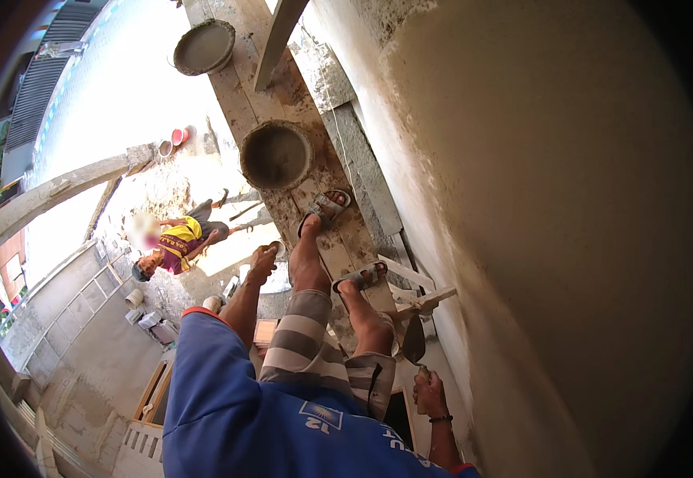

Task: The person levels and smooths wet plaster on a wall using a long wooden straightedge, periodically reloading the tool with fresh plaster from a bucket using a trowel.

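My right hand (430,395) is closed around the handle of a trowel (414,341), its dark pointed blade directed away from me beside the plastered wall (553,199). To the left of my legs, my left hand (264,261) has its fingers curled in. A small greyish edge shows at its fingertips, too little to name. Beyond my sandaled feet, a round basin of grey mortar (277,155) stands on the wooden scaffold planks (334,255). Farther along, a second mortar basin (203,48) sits at the planks' left edge.
A slanting timber (276,44) crosses the far planks. Down on the ground at left is another person (179,243) in a yellow and maroon shirt. A thick pole (60,190) spans the left side. Red buckets (179,136) and a ladder (72,319) are below.
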`<state>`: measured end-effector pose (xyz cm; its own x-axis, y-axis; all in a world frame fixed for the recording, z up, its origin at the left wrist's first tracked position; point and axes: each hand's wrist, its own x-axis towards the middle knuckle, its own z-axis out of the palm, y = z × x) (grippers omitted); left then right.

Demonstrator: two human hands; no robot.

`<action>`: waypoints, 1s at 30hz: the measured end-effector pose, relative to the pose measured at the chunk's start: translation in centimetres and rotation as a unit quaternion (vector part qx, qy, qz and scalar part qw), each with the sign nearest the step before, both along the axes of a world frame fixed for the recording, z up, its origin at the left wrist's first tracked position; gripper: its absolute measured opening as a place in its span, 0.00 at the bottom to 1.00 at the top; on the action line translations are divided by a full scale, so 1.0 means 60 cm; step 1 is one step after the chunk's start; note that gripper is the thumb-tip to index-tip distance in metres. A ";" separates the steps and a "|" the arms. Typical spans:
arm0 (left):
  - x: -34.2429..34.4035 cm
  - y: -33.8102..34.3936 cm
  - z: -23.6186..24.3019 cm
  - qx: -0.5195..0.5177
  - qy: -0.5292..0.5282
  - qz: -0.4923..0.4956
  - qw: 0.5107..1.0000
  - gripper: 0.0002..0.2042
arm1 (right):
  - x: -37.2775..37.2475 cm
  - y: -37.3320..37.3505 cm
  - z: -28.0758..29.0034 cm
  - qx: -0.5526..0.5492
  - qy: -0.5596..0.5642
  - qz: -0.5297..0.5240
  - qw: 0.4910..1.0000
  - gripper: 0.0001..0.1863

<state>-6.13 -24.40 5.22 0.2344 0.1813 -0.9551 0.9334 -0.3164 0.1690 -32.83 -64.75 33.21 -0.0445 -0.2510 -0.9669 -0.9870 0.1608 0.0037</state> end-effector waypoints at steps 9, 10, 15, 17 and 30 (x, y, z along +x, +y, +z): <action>0.086 0.051 -0.302 -0.006 -0.018 0.227 0.974 0.29 | -0.033 0.028 -0.109 -0.040 0.157 -0.009 0.987 0.12; 0.091 0.043 -0.319 -0.008 -0.025 0.278 0.960 0.27 | -0.022 0.033 -0.123 -0.040 0.168 -0.010 0.985 0.12; 0.133 0.056 -0.396 -0.009 -0.088 0.479 0.873 0.33 | 0.074 0.020 -0.287 0.014 0.092 0.005 0.996 0.15; 0.166 0.044 -0.405 0.052 -0.161 0.458 0.873 0.31 | 0.141 0.031 -0.313 0.011 0.074 0.028 0.997 0.15; 0.330 0.093 -0.353 0.204 -0.338 0.109 0.912 0.38 | 0.093 0.019 -0.196 0.009 0.071 -0.020 0.997 0.16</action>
